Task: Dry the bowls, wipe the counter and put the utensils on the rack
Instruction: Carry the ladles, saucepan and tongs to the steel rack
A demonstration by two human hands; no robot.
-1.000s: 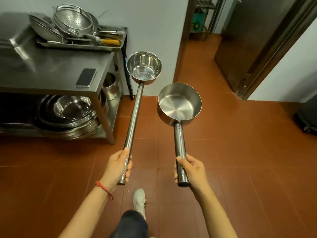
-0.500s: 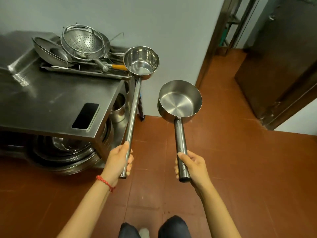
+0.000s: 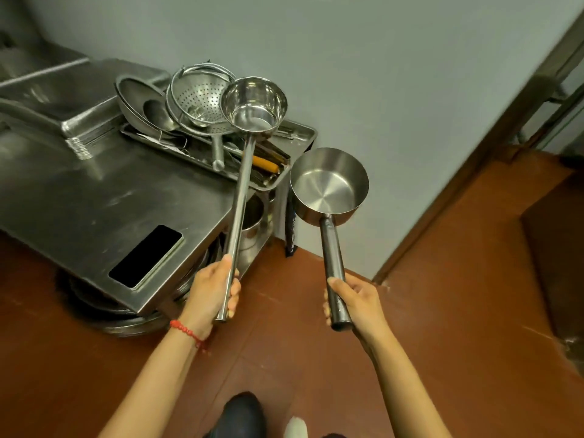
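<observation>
My left hand [image 3: 212, 289] grips the low end of a long-handled steel ladle [image 3: 252, 104]. Its deep cup hangs over the tray [image 3: 308, 134] at the far corner of the steel counter [image 3: 104, 200]. My right hand [image 3: 357, 300] holds a short-handled steel ladle [image 3: 328, 184] by its thick handle, with the wide cup just right of the counter's corner, over the floor. The tray carries a perforated colander [image 3: 196, 96], a dark steel bowl [image 3: 142, 105] and utensils, one with an orange handle [image 3: 264, 164].
A black phone [image 3: 145, 256] lies near the counter's front edge. Stacked flat trays [image 3: 63, 105] sit at the back left. Steel bowls and a pot [image 3: 251, 226] are on the shelf under the counter. A grey wall is behind; a door frame [image 3: 474, 172] stands to the right.
I have stepped closer to the counter and turned left. The long ladle's cup has moved from beside the tray to above it; the short ladle has come up to the counter's corner.
</observation>
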